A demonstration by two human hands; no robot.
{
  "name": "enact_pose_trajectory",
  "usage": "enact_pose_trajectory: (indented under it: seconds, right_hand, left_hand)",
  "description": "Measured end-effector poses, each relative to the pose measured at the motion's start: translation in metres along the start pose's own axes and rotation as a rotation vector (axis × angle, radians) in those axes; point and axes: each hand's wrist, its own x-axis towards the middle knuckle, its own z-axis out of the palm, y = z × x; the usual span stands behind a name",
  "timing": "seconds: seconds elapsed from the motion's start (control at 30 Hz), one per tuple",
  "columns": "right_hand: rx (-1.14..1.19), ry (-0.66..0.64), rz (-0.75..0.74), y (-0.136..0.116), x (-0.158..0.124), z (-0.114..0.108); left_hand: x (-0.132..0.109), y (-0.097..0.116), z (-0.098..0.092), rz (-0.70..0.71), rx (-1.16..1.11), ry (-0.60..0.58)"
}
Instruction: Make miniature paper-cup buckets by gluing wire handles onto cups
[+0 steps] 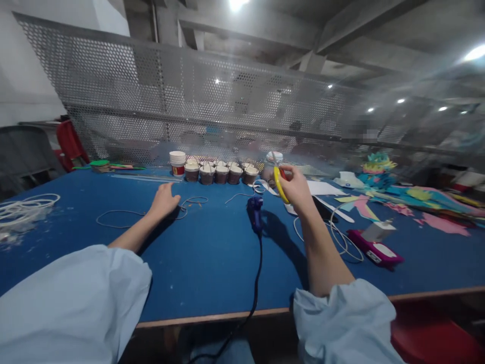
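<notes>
My right hand (297, 189) is raised over the table and closed on a pair of scissors (280, 186) with yellow handles, blades pointing up and away. My left hand (163, 201) is low over the blue table (212, 263), thumb apart from the fingers, with nothing visible in it. Beside it lies a thin pale cord (189, 202) in a loose loop, with small orange bits near it. Between my hands is a dark blue glue gun (256, 212), its black cable (258, 278) running over the front edge.
Several small brown buckets (222, 175) and a stack of paper cups (177, 163) line the back. At right are a magenta device (375, 250), a white plug adapter (379, 231) and coloured scraps (443, 222). Coiled white cord (26, 207) lies at left. Perforated metal screening (227, 101) rises behind.
</notes>
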Motion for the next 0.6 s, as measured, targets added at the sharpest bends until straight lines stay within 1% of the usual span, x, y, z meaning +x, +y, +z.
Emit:
enact_pose_trajectory:
  seconds: [0.03, 0.1, 0.17, 0.23, 0.33, 0.4, 0.47, 0.53, 0.6]
  right_hand:
    - [-0.107, 0.040, 0.019, 0.011, 0.007, -0.006]
    - [-0.299, 0.043, 0.058, 0.033, 0.017, -0.012]
    - [-0.442, -0.021, 0.081, 0.052, 0.022, -0.010]
    - [-0.545, -0.099, 0.091, 0.065, 0.024, -0.003]
    - [-0.665, -0.190, 0.109, 0.073, 0.025, 0.009]
    - [-0.737, -0.209, 0.153, 0.076, 0.027, 0.011]
    - [-0.804, -0.175, 0.223, 0.079, 0.028, 0.007]
    - [-0.860, -0.112, 0.286, 0.082, 0.027, -0.002]
    - [-0.899, -0.069, 0.320, 0.082, 0.025, -0.012]
  left_hand:
    - [-0.001, -0.001, 0.000, 0.005, 0.029, -0.008]
    - [-0.004, -0.002, 0.001, 0.021, 0.081, -0.019]
    - [-0.008, 0.000, 0.002, 0.041, 0.126, -0.027]
    - [-0.011, 0.003, 0.001, 0.061, 0.163, -0.034]
    - [-0.015, 0.006, 0.002, 0.096, 0.203, -0.050]
    - [-0.017, 0.007, 0.002, 0.119, 0.223, -0.065]
    - [-0.018, 0.007, 0.003, 0.133, 0.241, -0.077]
    - [-0.019, 0.008, 0.003, 0.139, 0.254, -0.079]
    - [-0.019, 0.009, 0.002, 0.144, 0.263, -0.073]
